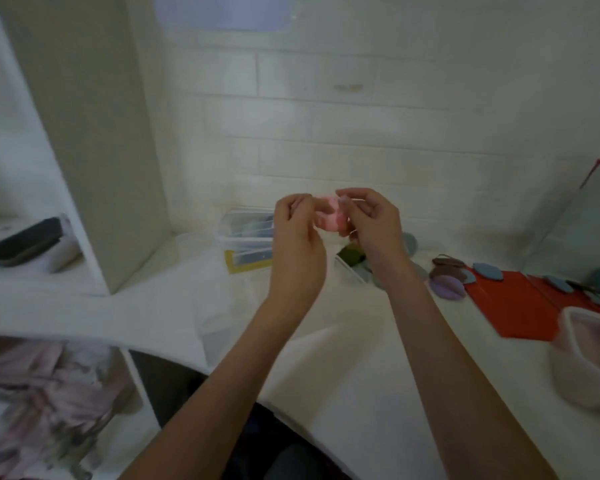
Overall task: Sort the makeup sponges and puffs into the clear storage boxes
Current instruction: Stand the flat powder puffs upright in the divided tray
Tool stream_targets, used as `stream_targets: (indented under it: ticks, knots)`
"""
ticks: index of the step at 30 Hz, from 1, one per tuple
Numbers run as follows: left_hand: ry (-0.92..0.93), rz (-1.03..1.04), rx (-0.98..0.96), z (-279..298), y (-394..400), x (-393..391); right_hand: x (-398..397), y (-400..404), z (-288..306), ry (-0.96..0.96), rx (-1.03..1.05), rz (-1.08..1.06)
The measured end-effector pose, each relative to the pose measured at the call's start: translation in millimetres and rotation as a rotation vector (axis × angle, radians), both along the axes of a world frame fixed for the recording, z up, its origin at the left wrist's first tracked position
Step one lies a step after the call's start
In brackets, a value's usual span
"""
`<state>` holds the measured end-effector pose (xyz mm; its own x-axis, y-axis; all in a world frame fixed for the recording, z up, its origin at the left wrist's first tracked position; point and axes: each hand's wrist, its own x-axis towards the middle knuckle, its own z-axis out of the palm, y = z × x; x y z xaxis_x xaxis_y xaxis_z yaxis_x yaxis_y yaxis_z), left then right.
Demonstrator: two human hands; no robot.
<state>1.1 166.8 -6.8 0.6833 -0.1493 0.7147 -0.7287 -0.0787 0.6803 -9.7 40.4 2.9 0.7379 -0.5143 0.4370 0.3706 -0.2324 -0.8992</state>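
I held a pink sponge [331, 216] raised between both hands: left hand [297, 237] and right hand [373, 223] pinched its opposite sides. A clear storage box [245, 233] lay just behind my left hand; purple puffs [445, 278] lay right of my right forearm.

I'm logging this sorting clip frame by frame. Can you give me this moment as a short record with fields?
left hand: left hand pinches the pink sponge
right hand: right hand pinches the same sponge
sponge position: raised above the white counter
clear box: clear box behind the left hand, dark items inside
loose puffs: purple puff and blue puff by the red sheet
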Motion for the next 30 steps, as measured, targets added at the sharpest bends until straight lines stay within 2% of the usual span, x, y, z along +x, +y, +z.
stream_targets:
  ticks: [2, 5, 7, 10, 13, 15, 18, 21, 26, 28, 30]
  knots:
    - [0.142, 0.016, -0.030, -1, 30, 16, 1, 20, 5, 0.015, -0.010, 0.113]
    - [0.511, -0.138, -0.183, 0, 71, 30, 5, 50, 1, 0.080, 0.000, 0.306]
    - [0.594, -0.176, -0.226, -1, 88, 32, 9, 64, -5, 0.137, 0.008, 0.395]
    - [0.554, -0.167, -0.233, -6, 109, 36, 16, 78, -9, 0.250, -0.052, 0.506]
    - [0.336, -0.132, 0.037, -16, 128, 44, 24, 89, -11, 0.356, -0.167, 0.551]
    - [0.264, -0.132, 0.115, -27, 135, 49, 27, 94, -15, 0.368, -0.207, 0.535]
    - [0.299, -0.120, -0.014, -45, 133, 53, 26, 92, -19, 0.344, -0.147, 0.523]
    - [0.297, -0.082, -0.079, -53, 124, 54, 26, 88, -21, 0.305, -0.235, 0.570]
    - [0.227, -0.023, -0.068, -59, 112, 58, 28, 100, -24, 0.041, -0.317, 0.654]
    - [0.220, 0.000, -0.174, -65, 108, 58, 31, 103, -26, 0.004, -0.403, 0.602]
    - [0.238, 0.025, -0.372, -71, 101, 56, 33, 103, -29, 0.011, -0.452, 0.555]
